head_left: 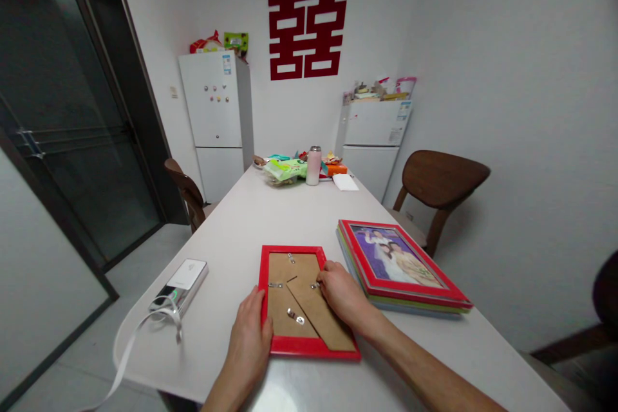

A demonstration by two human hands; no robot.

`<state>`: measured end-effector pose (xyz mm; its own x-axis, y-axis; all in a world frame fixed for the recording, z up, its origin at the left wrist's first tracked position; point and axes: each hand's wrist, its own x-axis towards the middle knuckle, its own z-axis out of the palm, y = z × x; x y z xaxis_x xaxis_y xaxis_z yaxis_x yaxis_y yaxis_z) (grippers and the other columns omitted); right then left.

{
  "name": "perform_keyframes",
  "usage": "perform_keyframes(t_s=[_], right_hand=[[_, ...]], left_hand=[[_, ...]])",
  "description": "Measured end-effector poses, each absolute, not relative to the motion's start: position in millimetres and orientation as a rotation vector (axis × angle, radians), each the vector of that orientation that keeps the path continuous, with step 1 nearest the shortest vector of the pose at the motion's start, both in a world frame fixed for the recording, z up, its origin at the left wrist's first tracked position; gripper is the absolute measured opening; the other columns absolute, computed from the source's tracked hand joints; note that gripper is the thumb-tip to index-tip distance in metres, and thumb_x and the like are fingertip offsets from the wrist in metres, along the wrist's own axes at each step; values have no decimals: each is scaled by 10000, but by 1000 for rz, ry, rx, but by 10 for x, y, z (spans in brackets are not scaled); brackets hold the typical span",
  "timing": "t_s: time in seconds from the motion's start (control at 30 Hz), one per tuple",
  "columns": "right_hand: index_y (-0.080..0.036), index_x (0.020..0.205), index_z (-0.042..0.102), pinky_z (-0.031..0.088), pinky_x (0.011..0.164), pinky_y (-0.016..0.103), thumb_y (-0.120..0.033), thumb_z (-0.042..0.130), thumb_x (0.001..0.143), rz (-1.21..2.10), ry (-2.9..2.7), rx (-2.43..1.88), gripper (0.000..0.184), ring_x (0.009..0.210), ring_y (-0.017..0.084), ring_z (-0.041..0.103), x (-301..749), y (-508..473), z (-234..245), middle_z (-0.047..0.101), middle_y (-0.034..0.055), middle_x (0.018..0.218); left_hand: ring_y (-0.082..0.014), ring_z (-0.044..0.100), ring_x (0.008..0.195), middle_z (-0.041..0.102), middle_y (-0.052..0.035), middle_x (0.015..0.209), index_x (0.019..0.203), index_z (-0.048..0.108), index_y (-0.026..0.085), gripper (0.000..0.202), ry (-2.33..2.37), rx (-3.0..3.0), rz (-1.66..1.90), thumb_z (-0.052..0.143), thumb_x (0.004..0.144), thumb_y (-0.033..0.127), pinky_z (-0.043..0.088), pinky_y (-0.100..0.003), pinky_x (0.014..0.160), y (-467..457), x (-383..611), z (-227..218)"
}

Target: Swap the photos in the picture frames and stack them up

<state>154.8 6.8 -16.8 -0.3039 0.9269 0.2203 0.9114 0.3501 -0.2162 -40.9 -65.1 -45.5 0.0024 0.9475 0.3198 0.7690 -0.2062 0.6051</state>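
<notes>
A red picture frame (315, 346) lies face down on the table, its brown backing board (282, 270) facing up. Small metal clips (291, 258) sit around the board's edges, and a slanted stand leg (321, 315) is attached to it. My left hand (251, 325) grips the frame's left side, thumb on the rim. At the right side, the fingers of my right hand (335, 286) are closed at a metal clip (315, 285), which they partly cover. Right of that hand is a stack of frames, topped by a red one with a photo (396, 256).
A white power bank (186, 277) with a looped strap lies at the table's left edge. A pink bottle (313, 166), a green bag (284, 169) and white paper (346, 182) are at the far end. Chairs (441, 179) flank the white table (232, 238).
</notes>
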Motion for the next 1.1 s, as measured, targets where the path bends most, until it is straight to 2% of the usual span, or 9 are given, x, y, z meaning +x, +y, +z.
perform_keyframes(t_s=[0.33, 0.6, 0.73, 0.93, 1.1], right_hand=[[-173, 778, 618, 363, 686, 238, -166, 393, 773, 108, -2379, -1460, 225, 783, 159, 507, 1309, -31, -98, 582, 65, 807], [-189, 720, 628, 353, 699, 255, -258, 458, 770, 132, -2382, -1352, 190, 763, 159, 489, 813, 65, -174, 569, 41, 743], [-169, 709, 619, 351, 698, 252, -236, 451, 771, 116, -2349, -1407, 191, 752, 155, 489, 730, 116, -221, 569, 54, 756], [-156, 754, 611, 341, 711, 238, -252, 417, 790, 91, -2287, -1499, 219, 781, 151, 492, 811, 239, -254, 575, 66, 803], [-105, 783, 623, 336, 721, 288, -210, 366, 797, 59, -2160, -1685, 277, 822, 204, 489, 1019, 445, -273, 576, 131, 823]], left_hand=[[-200, 444, 1085, 504, -107, 1160, 1126, 435, 129, 417, 1793, 2029, 1079, 372, 714, 107, 359, -406, 929, -658, -396, -475], [-202, 453, 1077, 503, -137, 1156, 1138, 422, 92, 419, 1803, 2070, 1054, 352, 726, 121, 366, -398, 926, -641, -403, -504], [-208, 450, 1082, 501, -123, 1167, 1144, 422, 115, 432, 1804, 2077, 1053, 356, 718, 114, 363, -409, 927, -643, -405, -501], [-201, 433, 1097, 486, -157, 1176, 1147, 416, 40, 430, 1825, 2066, 976, 333, 733, 124, 352, -372, 943, -646, -403, -485], [-195, 439, 1092, 488, -141, 1181, 1158, 414, 65, 433, 1806, 2061, 969, 339, 739, 144, 352, -369, 941, -658, -390, -497]])
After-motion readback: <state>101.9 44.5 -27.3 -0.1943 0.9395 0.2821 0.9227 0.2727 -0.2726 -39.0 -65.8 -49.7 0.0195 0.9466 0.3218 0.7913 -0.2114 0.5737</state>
